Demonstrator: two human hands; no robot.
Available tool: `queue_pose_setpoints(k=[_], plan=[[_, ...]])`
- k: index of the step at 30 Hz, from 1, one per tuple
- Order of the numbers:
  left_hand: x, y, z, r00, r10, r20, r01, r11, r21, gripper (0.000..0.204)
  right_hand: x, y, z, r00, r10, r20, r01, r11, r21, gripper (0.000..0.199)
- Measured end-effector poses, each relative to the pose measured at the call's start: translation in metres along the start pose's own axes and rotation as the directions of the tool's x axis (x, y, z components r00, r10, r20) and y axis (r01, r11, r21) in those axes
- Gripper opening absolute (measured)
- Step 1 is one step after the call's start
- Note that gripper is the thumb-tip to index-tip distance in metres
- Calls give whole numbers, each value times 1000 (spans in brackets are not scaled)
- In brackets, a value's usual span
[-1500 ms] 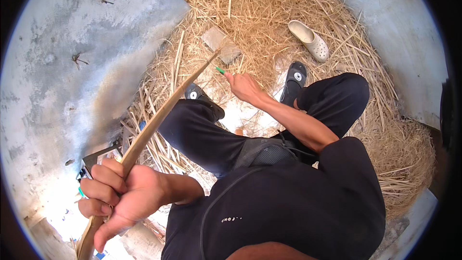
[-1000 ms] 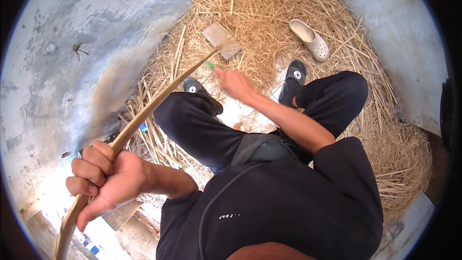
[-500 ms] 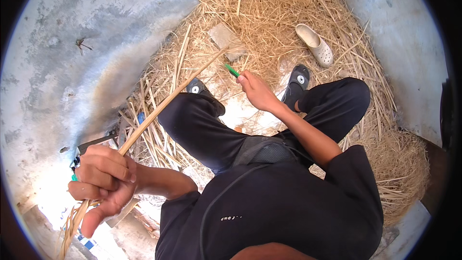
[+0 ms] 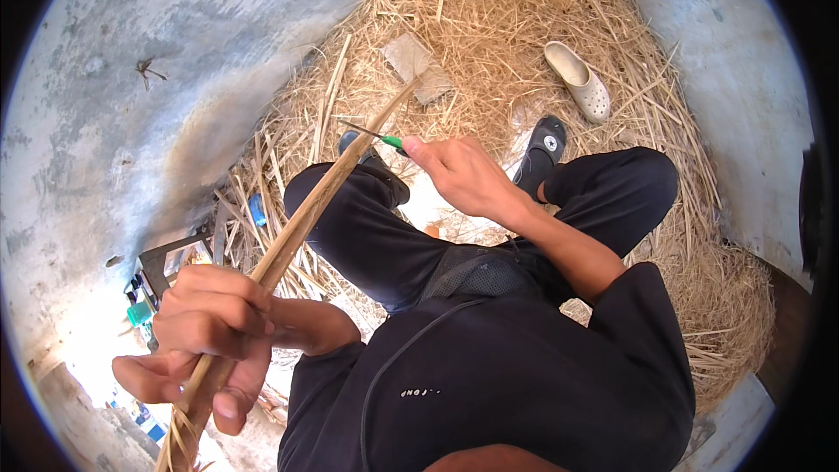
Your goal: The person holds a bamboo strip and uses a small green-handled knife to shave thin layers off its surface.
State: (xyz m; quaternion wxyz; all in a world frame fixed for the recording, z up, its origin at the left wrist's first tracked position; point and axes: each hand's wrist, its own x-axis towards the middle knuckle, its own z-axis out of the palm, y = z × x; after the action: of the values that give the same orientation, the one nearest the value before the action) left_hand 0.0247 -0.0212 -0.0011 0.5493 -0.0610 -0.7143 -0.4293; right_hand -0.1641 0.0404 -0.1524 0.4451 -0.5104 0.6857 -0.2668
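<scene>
My left hand (image 4: 210, 323), at the lower left, is closed around a long, flat straw-coloured stalk (image 4: 319, 197). The stalk slants up and to the right past my left knee, and its lower end is frayed into thin fibres. My right hand (image 4: 468, 177) grips a small knife (image 4: 391, 141) with a green handle, above the gap between my legs. Its thin dark blade points left and lies across the upper part of the stalk. Whether the edge cuts into it, I cannot tell.
Dry shavings and strips (image 4: 489, 0) cover the floor ahead and to the right. A flat grey block (image 4: 418, 65) lies there, with a pale clog (image 4: 578, 83) right of it. Grey walls (image 4: 96, 140) stand on both sides. A green object (image 4: 138, 313) sits by my left hand.
The knife has come left, from beside the stalk to across it. My left hand has shifted slightly right, and the stalk now shows a broader face.
</scene>
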Motion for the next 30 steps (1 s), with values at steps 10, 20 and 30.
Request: queue_pose_setpoints(k=[10,20,30], plan=[[10,-5,0,814,-46,579,270,912,-307,31,4,16,28,988,-30,-152,16,996,-92,64],[12,-9,6,794,15,607,270,886,-375,43,6,23,44,963,-102,-248,79,992,-104,60],[-5,8,-13,911,-268,314,330,930,-164,65,31,175,69,946,154,-286,-233,935,-267,65]])
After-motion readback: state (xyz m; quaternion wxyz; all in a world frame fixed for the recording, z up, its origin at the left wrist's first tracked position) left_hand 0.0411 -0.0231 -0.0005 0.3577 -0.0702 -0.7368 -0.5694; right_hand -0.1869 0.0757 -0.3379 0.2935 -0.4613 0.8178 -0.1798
